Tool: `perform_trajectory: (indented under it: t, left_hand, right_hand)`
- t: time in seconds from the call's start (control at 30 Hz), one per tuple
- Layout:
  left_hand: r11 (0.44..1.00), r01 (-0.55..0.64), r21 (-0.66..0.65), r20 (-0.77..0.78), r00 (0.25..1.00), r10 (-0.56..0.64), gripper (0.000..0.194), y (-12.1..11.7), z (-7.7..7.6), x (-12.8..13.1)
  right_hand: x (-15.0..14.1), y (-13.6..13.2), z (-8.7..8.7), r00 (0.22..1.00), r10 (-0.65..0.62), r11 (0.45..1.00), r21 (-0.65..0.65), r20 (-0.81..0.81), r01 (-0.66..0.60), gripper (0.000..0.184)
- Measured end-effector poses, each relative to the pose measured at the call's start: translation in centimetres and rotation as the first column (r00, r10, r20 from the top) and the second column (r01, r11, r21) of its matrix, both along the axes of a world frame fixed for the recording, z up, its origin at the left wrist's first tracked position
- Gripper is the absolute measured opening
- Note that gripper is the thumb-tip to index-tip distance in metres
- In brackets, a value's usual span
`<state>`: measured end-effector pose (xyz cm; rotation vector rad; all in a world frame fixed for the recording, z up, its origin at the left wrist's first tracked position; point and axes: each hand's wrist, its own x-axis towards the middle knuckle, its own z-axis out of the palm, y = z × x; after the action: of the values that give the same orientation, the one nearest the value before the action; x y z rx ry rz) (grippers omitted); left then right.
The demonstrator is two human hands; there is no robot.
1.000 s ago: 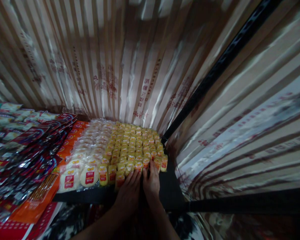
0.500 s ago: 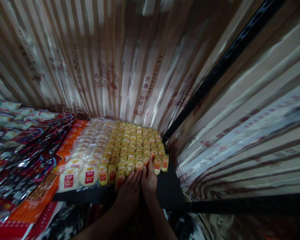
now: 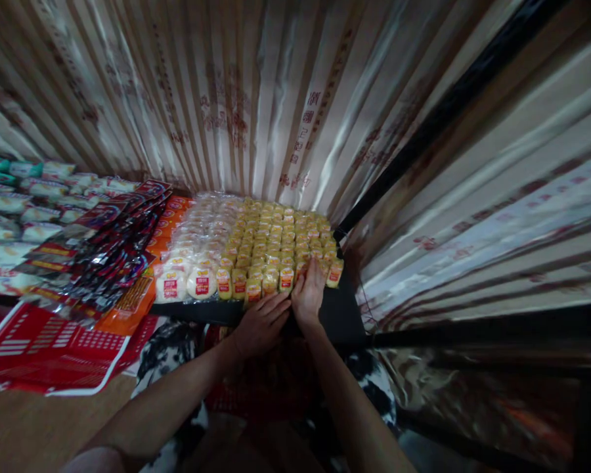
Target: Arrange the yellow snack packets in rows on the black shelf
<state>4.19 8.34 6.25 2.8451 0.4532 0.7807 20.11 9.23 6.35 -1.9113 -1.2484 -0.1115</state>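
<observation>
nearest are the two bare forearms (image 3: 175, 401), reaching forward over black-and-white patterned clothing (image 3: 165, 355), with a red basket (image 3: 79, 341) off to the left. beyond the wrists, the left hand (image 3: 263, 322) lies slantwise at the front edge of a black shelf (image 3: 342, 315), fingers extended side by side, tips against or just short of the yellow packets (image 3: 270, 246); its grip is slack, wrapped around nothing visible. the right hand (image 3: 308, 295) stands steeper, fingers pointing away from the body along the fronts of the same rows; i cannot tell whether its grip pinches a packet, since the palm side is hidden.

the packets lie straight ahead of both hands in close rows running back. the front ones stand upright, long axis vertical. the end packet (image 3: 334, 273) is just to the right of the right hand, which is much the nearer hand to it. left of the rows sit round white packs (image 3: 201, 281), then dark glossy packs (image 3: 111, 240). farthest is pleated printed sheeting (image 3: 290, 79), crossed by a black post (image 3: 408, 151).
</observation>
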Motion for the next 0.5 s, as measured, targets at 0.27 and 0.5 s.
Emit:
perform_trajectory:
  t: [0.27,0.5]
  left_hand:
    - [0.872,-0.095,-0.479,-0.157,0.987,0.021,0.029,-8.5,-2.7,-2.7]
    - [0.577,-0.408,-0.708,-0.295,0.912,0.284,0.037,-6.8,-9.1,0.5]
  right_hand:
    - [-4.0,-9.7,0.5,0.933,0.048,0.996,0.091,-0.356,-0.017,0.030]
    - [-5.5,-12.4,-7.3,0.941,-0.010,0.962,-0.258,-0.338,-0.083,0.035]
